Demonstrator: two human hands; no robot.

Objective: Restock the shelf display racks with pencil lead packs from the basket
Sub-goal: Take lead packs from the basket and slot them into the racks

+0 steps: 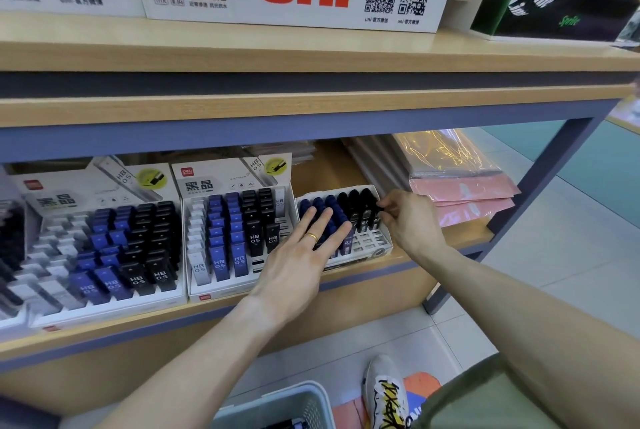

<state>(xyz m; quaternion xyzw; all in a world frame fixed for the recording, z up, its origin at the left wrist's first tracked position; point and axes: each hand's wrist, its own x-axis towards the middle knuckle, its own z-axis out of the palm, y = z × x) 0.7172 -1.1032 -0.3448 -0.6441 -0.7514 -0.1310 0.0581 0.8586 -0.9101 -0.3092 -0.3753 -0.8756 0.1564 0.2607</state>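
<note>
At the right-hand rack (379, 245) on the lower shelf, you are laying your left hand (304, 252) flat, its grip wide, steadying blue packs (320, 207), while your right hand (408, 220) is pinching a black pack (379, 207) into its slot; basket (277, 404) waiting below.

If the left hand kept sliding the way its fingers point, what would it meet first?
The left hand lies flat on the blue lead packs in the small white rack, fingers pointing up and right. Going on, it would probably meet the black packs first; depth is unclear.
</note>
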